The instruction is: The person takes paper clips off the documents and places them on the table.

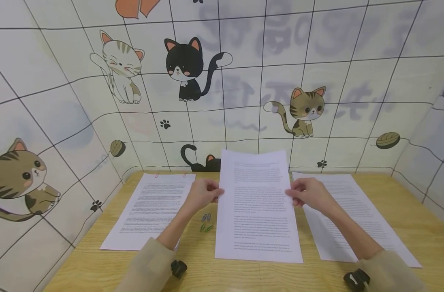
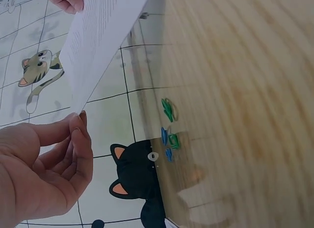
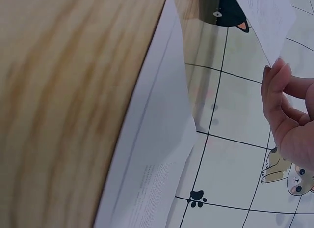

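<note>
1. Grid-lined wall covering (image 1: 244,121) with cartoon cats rises beyond both sets of fingertips; pale wooden table (image 1: 200,275) lies below them.
2. Held paper (image 1: 258,211), printed with lines of text, hangs between the two hands, tilted, its upper end reaching beyond the fingers and its lower end nearer the person. Whether it is one sheet or several, I cannot tell; nor can I tell whether its lower edge touches the wood.
3. Left hand (image 1: 201,192): thumb and fingertips pinch the paper's left edge.
4. Right hand (image 1: 311,192): thumb and fingertips pinch the opposite edge, about level with the left.
5. Two blue paper clips (image 1: 206,217) and two green paper clips (image 1: 206,228) lie on the wood just below the left fingers, beside the held paper.
6. Left-hand document (image 1: 149,211) lies flat to the left of the left fingers; two red clips (image 1: 184,175) sit on its far edge.
7. Right-hand document (image 1: 364,207) lies beneath and to the right of the right fingers, partly covered by the forearm.
</note>
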{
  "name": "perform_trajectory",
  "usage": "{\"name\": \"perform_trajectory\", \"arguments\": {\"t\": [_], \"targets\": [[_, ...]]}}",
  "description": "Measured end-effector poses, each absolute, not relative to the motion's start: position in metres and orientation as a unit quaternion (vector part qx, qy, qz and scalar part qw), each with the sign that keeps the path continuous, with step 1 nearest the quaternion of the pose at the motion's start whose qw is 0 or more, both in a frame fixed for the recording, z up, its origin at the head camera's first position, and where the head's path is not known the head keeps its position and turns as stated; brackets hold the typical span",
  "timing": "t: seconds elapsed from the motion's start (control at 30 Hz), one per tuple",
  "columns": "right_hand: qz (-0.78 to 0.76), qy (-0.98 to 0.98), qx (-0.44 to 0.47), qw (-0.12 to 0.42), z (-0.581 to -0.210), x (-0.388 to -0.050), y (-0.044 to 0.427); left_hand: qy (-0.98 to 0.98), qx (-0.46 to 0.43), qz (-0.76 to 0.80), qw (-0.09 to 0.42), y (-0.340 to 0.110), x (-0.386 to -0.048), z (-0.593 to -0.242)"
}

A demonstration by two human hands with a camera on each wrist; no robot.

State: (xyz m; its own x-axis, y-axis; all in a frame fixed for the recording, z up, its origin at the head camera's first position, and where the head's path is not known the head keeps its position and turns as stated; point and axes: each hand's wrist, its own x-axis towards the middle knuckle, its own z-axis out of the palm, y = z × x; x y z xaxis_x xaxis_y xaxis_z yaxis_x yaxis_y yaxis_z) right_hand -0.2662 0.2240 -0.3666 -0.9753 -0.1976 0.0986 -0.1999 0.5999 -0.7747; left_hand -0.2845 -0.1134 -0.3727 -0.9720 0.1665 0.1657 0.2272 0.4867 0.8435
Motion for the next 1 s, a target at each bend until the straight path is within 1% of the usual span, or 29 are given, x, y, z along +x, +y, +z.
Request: {"name": "perform_trajectory", "arguments": {"t": [0.33,0.53,1.0], "targets": [[0.430,-0.896,0.099,-0.053,-0.376,-0.277,0.219,-0.883,-0.111,-0.457,-0.003,-0.114,-0.300,-0.385],[0.416,-0.903,0.069,-0.083,-0.382,-0.283,0.215,-0.899,-0.101,-0.426,-0.021,-0.112,-0.304,-0.384],[0.436,-0.888,0.053,-0.135,-0.387,-0.293,0.209,-0.918,-0.081,-0.383,-0.059,-0.111,-0.318,-0.394]]}}
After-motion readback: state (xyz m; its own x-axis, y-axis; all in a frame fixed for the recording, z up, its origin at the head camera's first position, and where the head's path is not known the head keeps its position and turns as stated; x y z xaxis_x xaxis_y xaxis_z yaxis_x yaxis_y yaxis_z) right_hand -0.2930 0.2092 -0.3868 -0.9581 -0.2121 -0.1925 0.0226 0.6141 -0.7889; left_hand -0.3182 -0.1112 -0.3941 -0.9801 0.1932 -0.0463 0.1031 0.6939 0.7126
